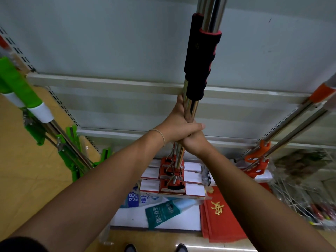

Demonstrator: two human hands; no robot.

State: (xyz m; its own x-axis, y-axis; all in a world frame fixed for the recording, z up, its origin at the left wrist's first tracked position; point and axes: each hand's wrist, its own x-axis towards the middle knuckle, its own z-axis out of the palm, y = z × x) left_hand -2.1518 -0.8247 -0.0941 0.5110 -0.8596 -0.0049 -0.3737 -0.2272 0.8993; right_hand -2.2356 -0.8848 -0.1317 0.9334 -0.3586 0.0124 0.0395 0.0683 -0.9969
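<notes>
I've got my left hand (179,124) and right hand (196,142) both clasped round the mop poles (190,106) (slick steel); a slack grip could topple them sideways.

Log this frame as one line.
left hand: grips mop poles | right hand: grips same poles, just below | mop heads: on shelf base | foam grips: above hands

Chrome mop poles with black foam grips (197,70) stood on the white base shelf (127,220), between green-handled mops (16,82) left and orange-collared mops (321,92) right.
</notes>
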